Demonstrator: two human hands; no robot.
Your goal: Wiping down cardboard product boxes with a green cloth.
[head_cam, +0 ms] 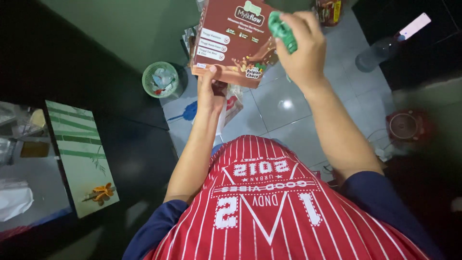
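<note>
Red striped shirt (269, 212) fills the foreground. Above the tiled floor (288, 130), the left hand (210, 91) pinches the brown carton's (233, 38) lower edge; the right hand (301, 45) is closed around a green packet (281, 30). A firmer hold on the carton seems wise.

We see both of our arms stretched out ahead of the chest, bare from the short dark-blue sleeves down. Our left hand (210, 89) is raised with the wrist straight, its fingers curled and the thumb pressed forward in a pinching grip. Our right hand (299, 45) reaches farther out and a little higher, the fingers (293, 19) closed into a loose fist, the back of the hand turned toward us and the forearm angling in from the right.
</note>
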